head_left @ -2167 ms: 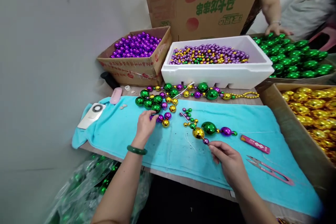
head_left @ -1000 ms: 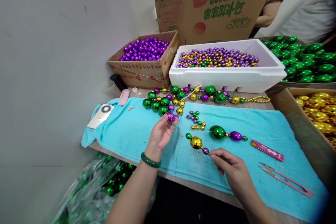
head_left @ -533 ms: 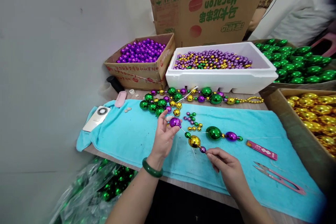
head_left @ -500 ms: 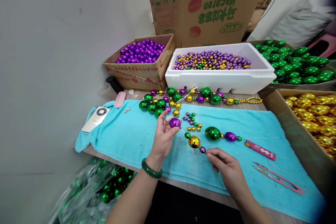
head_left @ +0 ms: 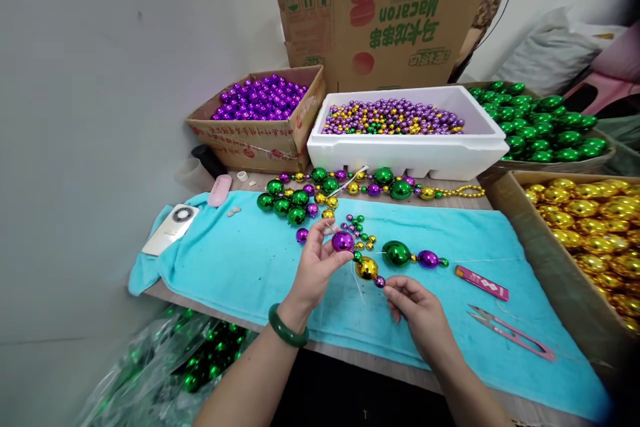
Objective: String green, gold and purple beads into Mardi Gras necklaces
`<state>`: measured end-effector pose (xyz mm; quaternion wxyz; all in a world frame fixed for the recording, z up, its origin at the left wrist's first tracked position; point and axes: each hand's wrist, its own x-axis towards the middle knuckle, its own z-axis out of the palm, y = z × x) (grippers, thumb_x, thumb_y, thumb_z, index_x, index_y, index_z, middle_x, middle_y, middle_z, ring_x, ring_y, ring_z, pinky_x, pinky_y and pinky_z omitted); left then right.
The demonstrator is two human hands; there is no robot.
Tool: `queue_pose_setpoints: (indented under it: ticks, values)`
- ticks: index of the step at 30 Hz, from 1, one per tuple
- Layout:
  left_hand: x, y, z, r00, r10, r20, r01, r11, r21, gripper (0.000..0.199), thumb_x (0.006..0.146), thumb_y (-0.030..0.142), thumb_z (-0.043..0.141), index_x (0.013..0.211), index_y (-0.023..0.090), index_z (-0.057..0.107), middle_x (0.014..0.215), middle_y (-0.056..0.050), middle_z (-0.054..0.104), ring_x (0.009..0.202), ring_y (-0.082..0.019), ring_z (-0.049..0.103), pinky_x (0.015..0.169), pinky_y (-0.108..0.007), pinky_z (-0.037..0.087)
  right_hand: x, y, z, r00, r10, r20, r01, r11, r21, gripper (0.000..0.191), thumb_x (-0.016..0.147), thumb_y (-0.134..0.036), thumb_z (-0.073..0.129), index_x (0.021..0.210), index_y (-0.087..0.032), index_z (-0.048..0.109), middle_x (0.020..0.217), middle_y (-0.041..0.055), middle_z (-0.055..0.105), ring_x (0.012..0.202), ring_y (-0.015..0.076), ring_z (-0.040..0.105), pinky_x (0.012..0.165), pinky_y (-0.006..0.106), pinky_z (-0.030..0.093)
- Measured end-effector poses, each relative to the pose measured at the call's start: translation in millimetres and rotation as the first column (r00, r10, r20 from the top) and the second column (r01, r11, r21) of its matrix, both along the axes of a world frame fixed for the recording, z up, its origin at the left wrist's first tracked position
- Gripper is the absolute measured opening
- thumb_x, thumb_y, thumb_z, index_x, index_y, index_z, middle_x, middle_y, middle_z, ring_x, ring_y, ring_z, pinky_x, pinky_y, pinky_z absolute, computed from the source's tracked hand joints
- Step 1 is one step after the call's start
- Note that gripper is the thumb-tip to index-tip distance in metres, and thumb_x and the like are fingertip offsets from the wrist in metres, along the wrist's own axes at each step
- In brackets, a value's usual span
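My left hand, with a green bangle at its wrist, grips a large shiny purple bead between thumb and fingers. A thin white thread or needle shows at its fingertips. Strung against that bead are a small green bead, a gold bead and a small purple bead. My right hand pinches the string end at the small purple bead. To the right lies another threaded run with a big green bead and a purple bead. Loose small beads sit behind the hands.
A turquoise towel covers the table. Pink thread snips and a pink packet lie right. Behind are a finished-looking bead strand, a white foam box and a carton of purple beads. Gold beads fill a right-hand box.
The large purple bead has slid along the string up to the small green bead, closing the gap. Both hands are nearer each other. A loose purple bead now shows left of my left hand.
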<state>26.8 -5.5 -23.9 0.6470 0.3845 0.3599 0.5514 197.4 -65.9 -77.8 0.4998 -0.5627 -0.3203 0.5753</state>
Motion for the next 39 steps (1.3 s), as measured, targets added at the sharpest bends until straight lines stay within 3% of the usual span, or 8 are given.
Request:
queue_pose_setpoints:
  ticks: [7,11,14,20,23,26,31,39]
  values:
    - [3.3,2.1,-7.9,0.989,-0.136,-0.064,0.133,0.990,-0.052,0.039,0.069,0.035,0.072,0.104,0.018,0.063,0.105,-0.006,0.064,0.093,-0.017,0.060,0.086,-0.029,0.044,7.9,-4.6,-10.0,0.974,0.098,-0.205,-0.110,0.993,-0.050,0.032,0.061,-0.031,0.078,0.086,-0.016,0.063,0.058,-0.0023,0.055,0.048,0.0084,0.048,0.044,0.020,0.036]
    - [-0.3,14.9,-10.9,0.968,-0.251,0.013,0.251,0.967,-0.045,0.074,0.080,0.071,0.025,0.113,0.016,0.062,0.114,-0.013,0.061,0.099,-0.023,0.059,0.086,-0.036,0.046,13.9,-8.5,-15.3,0.887,0.063,-0.457,-0.092,0.995,-0.040,0.045,0.058,-0.021,0.080,0.099,-0.023,0.061,0.068,-0.0040,0.055,0.051,0.0078,0.050,0.044,0.020,0.037]
    - [-1.6,29.3,-25.6,0.942,-0.128,-0.310,0.132,0.991,-0.010,0.068,0.084,0.066,0.025,0.112,0.017,0.062,0.109,-0.013,0.062,0.092,-0.022,0.060,0.076,-0.035,0.048,18.5,-9.0,-17.0,0.855,0.035,-0.518,-0.057,0.998,-0.027,0.046,0.056,-0.018,0.080,0.098,-0.024,0.062,0.070,-0.0037,0.055,0.052,0.0079,0.051,0.045,0.020,0.037]
    - [11.2,38.2,-59.4,0.204,0.169,-0.964,0.346,0.909,0.233,0.022,0.083,0.024,0.051,0.099,0.018,0.065,0.094,-0.008,0.061,0.091,-0.021,0.056,0.083,-0.035,0.045,28.4,-5.4,-14.1,0.880,0.025,-0.474,-0.026,1.000,0.005,0.039,0.059,-0.018,0.080,0.096,-0.023,0.066,0.070,-0.0025,0.055,0.053,0.0082,0.051,0.046,0.020,0.038]
    - [19.3,38.2,-64.5,0.079,0.209,-0.975,0.372,0.901,0.223,0.019,0.082,0.017,0.049,0.094,0.016,0.063,0.091,-0.009,0.060,0.091,-0.023,0.055,0.082,-0.037,0.045,31.6,-4.5,-12.6,0.895,0.037,-0.445,-0.032,0.999,0.018,0.040,0.060,-0.021,0.080,0.098,-0.022,0.067,0.070,-0.0014,0.056,0.052,0.0082,0.050,0.045,0.021,0.037]
    - [19.6,41.6,-60.2,0.281,0.183,-0.942,0.251,0.934,0.256,0.018,0.079,0.013,0.050,0.090,0.016,0.063,0.090,-0.010,0.062,0.090,-0.023,0.055,0.084,-0.038,0.043,34.0,-5.8,-11.7,0.913,0.063,-0.402,-0.064,0.998,0.010,0.039,0.062,-0.024,0.079,0.100,-0.020,0.067,0.064,-0.0002,0.056,0.051,0.0091,0.048,0.046,0.022,0.035]
    - [2.9,44.1,-29.1,0.952,-0.059,-0.301,0.024,0.993,-0.117,0.023,0.077,0.024,0.061,0.098,0.016,0.064,0.088,-0.006,0.064,0.073,-0.014,0.058,0.066,-0.026,0.047,36.2,-8.8,-11.3,0.936,0.064,-0.346,-0.074,0.997,-0.017,0.035,0.063,-0.025,0.078,0.097,-0.018,0.070,0.059,0.0003,0.056,0.052,0.0101,0.047,0.047,0.023,0.034]
    - [-11.5,38.4,4.5,0.981,-0.079,0.179,0.123,0.962,-0.246,0.026,0.077,0.018,0.062,0.102,0.012,0.064,0.086,-0.007,0.064,0.068,-0.008,0.059,0.059,-0.018,0.048,34.0,-8.8,-10.9,0.937,0.065,-0.343,-0.081,0.996,-0.033,0.029,0.063,-0.025,0.078,0.091,-0.019,0.072,0.057,0.0002,0.056,0.052,0.0105,0.047,0.048,0.023,0.033]
